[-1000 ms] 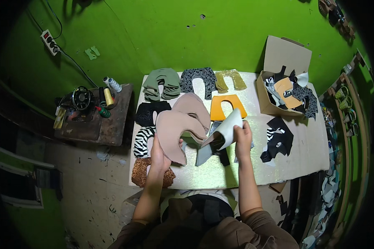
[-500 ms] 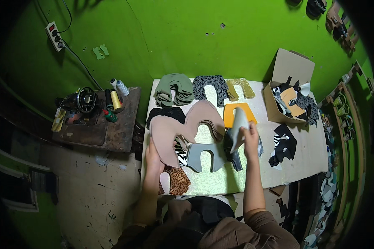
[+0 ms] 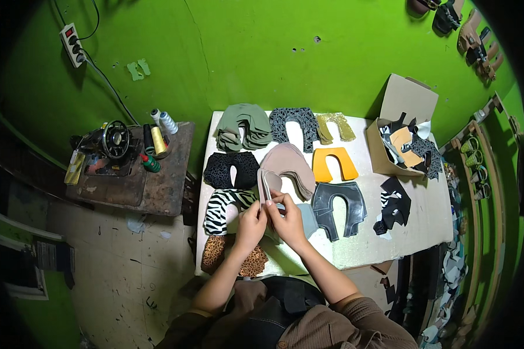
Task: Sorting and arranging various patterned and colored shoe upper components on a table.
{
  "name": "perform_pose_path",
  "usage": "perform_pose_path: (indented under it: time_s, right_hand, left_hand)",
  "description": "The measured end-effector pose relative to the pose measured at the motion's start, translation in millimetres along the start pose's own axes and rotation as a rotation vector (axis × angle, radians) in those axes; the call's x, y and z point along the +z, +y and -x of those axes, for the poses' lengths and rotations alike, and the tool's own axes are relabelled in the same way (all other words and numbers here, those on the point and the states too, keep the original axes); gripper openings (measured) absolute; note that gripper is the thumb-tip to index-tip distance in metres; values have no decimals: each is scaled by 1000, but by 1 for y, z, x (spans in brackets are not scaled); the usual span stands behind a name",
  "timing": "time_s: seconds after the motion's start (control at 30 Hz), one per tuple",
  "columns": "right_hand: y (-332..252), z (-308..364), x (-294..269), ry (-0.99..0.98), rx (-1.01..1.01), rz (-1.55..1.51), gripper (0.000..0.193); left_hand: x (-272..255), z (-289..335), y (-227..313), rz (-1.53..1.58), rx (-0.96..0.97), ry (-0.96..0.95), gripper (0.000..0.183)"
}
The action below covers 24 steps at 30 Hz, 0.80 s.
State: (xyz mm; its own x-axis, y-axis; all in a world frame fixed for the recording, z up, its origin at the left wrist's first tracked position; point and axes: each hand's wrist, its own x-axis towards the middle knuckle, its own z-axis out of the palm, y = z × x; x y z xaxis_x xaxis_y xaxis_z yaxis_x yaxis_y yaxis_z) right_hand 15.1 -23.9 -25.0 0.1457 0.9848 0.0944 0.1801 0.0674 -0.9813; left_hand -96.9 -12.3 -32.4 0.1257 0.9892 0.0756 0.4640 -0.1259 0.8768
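Close together over the near middle of the table, my left hand and my right hand are both closed on pink U-shaped shoe upper pieces. These are turned nearly edge-on, and my fingers cover their lower part. Just beyond them lies a stack of pink U-shaped pieces. A grey piece is partly hidden behind my right hand. To the left are zebra-striped pieces, black patterned pieces and leopard-print pieces. On the right are glossy black pieces and an orange piece.
Green, grey-black patterned and gold pieces line the back of the white table. An open cardboard box of scraps stands at right, with black scraps nearer. A sewing machine and thread cones occupy the left bench.
My hands have come together over the middle, from wide apart. The pink piece from the left and the pale piece from the right are now edge-on between them, uncovering the zebra-striped and glossy black pieces.
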Motion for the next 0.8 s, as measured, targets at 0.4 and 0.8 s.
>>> perform_pose_path:
  time_s: [0.4, 0.8]
  right_hand:
    - [8, -6, -1, -113, 39, -169, 18]
    - [20, -21, -78, 300, 155, -333, 22]
  left_hand:
    - [4, 2, -10, 531, 41, 115, 16]
    - [-32, -6, -42, 918, -281, 175, 23]
